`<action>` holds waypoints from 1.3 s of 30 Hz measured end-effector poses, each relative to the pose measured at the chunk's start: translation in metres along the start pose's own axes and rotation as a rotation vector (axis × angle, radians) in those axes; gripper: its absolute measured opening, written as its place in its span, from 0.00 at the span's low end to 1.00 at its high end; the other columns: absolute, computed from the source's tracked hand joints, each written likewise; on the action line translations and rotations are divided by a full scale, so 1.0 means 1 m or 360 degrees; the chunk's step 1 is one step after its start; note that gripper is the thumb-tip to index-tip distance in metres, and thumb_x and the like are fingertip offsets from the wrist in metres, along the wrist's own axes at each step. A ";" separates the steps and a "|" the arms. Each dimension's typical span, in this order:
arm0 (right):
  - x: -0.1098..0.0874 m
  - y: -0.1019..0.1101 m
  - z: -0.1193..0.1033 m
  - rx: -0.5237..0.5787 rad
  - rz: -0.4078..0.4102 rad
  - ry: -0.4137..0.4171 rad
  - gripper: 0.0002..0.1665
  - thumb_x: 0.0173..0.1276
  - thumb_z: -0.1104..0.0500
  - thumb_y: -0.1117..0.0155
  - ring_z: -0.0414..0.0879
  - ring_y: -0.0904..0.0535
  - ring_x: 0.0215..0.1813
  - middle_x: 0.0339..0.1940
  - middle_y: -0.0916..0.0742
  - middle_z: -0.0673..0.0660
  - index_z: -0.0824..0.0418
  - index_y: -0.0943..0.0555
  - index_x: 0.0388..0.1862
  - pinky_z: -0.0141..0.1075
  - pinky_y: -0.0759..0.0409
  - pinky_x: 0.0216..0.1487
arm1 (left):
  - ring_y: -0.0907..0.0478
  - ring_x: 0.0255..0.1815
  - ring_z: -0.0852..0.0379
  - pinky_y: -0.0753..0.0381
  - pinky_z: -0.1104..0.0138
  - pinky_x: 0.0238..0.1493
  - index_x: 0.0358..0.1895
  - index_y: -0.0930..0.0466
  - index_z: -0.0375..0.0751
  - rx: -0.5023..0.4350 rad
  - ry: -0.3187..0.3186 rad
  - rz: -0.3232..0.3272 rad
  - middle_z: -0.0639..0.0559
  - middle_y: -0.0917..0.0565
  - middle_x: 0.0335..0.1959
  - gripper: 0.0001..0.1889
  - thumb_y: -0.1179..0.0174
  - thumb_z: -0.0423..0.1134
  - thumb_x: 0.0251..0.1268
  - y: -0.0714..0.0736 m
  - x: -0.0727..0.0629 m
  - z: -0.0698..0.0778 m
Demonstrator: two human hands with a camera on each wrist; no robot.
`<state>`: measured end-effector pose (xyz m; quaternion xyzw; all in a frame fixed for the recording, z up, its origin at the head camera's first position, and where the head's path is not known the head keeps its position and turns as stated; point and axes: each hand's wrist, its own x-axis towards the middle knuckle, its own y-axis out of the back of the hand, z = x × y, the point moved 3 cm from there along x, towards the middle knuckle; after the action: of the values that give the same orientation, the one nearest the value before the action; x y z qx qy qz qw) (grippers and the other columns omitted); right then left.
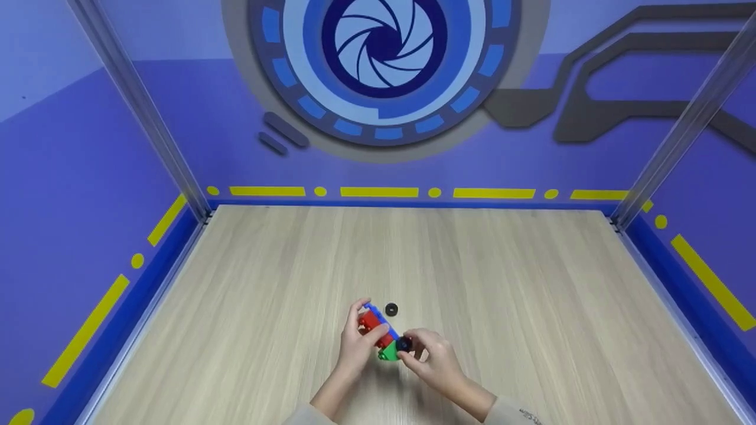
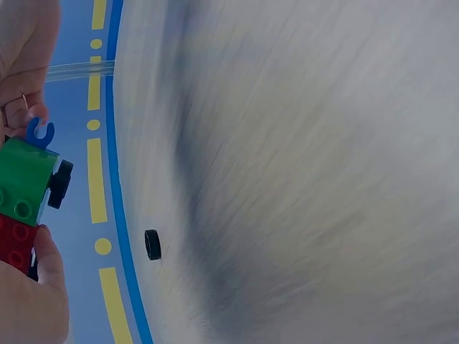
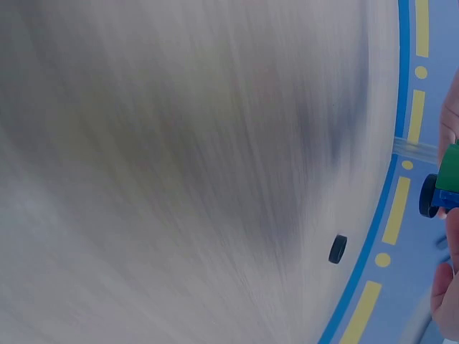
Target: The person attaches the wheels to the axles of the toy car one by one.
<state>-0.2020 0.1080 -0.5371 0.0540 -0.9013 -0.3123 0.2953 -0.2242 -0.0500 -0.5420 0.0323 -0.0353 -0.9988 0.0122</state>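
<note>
A toy block car [image 1: 385, 334] with red and green bricks on a blue base is held between both hands, tilted above the table. My left hand [image 1: 355, 345] grips the red brick part, thumb across its side. At the green end, the fingers and thumb of my right hand [image 1: 436, 356] curl around the car beside a black wheel [image 1: 404, 344]. That wheel [image 2: 61, 184] sits against the side of the green brick [image 2: 27, 175] in the left wrist view, near a blue hook [image 2: 39, 135]. Part of the car is hidden behind the fingers.
A loose black wheel [image 1: 391, 309] lies on the wood-grain table [image 1: 502, 283], just beyond the hands. Purple-blue panels with yellow marks [image 1: 379, 192] enclose the table at the back and sides, with metal posts [image 1: 679, 130] at the back corners.
</note>
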 end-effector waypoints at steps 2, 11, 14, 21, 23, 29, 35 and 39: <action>0.000 0.000 0.000 0.0022 0.0009 0.0013 0.14 0.52 0.57 0.34 0.42 0.24 0.25 0.27 0.19 0.49 0.61 0.23 0.37 0.30 0.24 0.24 | 0.29 0.42 0.53 0.26 0.65 0.39 0.62 0.42 0.52 0.0014 -0.0012 0.0004 0.42 0.30 0.49 0.31 0.41 0.40 0.54 -0.001 -0.001 0.000; -0.001 -0.001 0.000 0.0095 0.0019 0.0017 0.15 0.53 0.57 0.34 0.44 0.24 0.24 0.27 0.19 0.51 0.64 0.23 0.38 0.29 0.24 0.24 | 0.30 0.42 0.53 0.24 0.65 0.38 0.63 0.44 0.52 0.0034 -0.0035 0.0010 0.42 0.30 0.51 0.31 0.42 0.42 0.55 -0.002 -0.002 -0.001; -0.001 -0.002 0.000 0.0100 0.0010 -0.0023 0.16 0.53 0.57 0.35 0.42 0.24 0.25 0.28 0.19 0.51 0.64 0.23 0.38 0.29 0.24 0.24 | 0.30 0.44 0.52 0.24 0.64 0.39 0.63 0.45 0.52 0.0044 -0.0036 0.0014 0.42 0.31 0.52 0.32 0.43 0.42 0.55 -0.002 -0.002 -0.002; 0.000 -0.004 0.001 0.0100 -0.0048 -0.0149 0.18 0.55 0.52 0.36 0.35 0.26 0.28 0.30 0.19 0.49 0.63 0.23 0.40 0.27 0.25 0.27 | 0.29 0.47 0.50 0.24 0.62 0.43 0.65 0.47 0.52 0.0035 -0.0025 0.0034 0.40 0.33 0.57 0.33 0.43 0.43 0.56 -0.002 -0.002 -0.002; 0.000 -0.004 0.001 0.0102 -0.0054 -0.0161 0.18 0.55 0.52 0.36 0.35 0.26 0.28 0.30 0.18 0.49 0.62 0.23 0.41 0.26 0.25 0.27 | 0.29 0.48 0.50 0.24 0.61 0.42 0.65 0.48 0.51 0.0036 -0.0028 0.0037 0.39 0.33 0.57 0.34 0.43 0.43 0.56 -0.002 -0.002 -0.003; 0.000 -0.005 0.000 0.0120 -0.0080 -0.0218 0.18 0.55 0.51 0.37 0.33 0.26 0.28 0.30 0.19 0.48 0.59 0.23 0.41 0.27 0.25 0.29 | 0.29 0.47 0.50 0.24 0.62 0.41 0.65 0.49 0.52 0.0039 -0.0002 0.0037 0.39 0.33 0.57 0.34 0.43 0.43 0.57 -0.001 -0.003 0.000; 0.001 -0.008 0.001 0.0168 -0.0053 -0.0215 0.18 0.55 0.52 0.37 0.32 0.27 0.28 0.29 0.19 0.49 0.61 0.23 0.40 0.28 0.24 0.28 | 0.30 0.47 0.49 0.23 0.62 0.41 0.65 0.48 0.53 0.0052 0.0010 0.0073 0.40 0.32 0.56 0.34 0.43 0.44 0.56 -0.002 -0.001 -0.005; 0.001 -0.010 0.000 0.0219 -0.0046 -0.0240 0.17 0.55 0.52 0.36 0.32 0.27 0.28 0.30 0.19 0.49 0.61 0.23 0.40 0.30 0.23 0.28 | 0.30 0.48 0.49 0.24 0.62 0.43 0.65 0.48 0.52 0.0068 0.0024 0.0107 0.40 0.33 0.57 0.34 0.43 0.44 0.56 -0.002 -0.001 -0.004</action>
<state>-0.2035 0.0998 -0.5427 0.0635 -0.9394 -0.2571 0.2177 -0.2230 -0.0487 -0.5464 0.0388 -0.0577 -0.9966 0.0452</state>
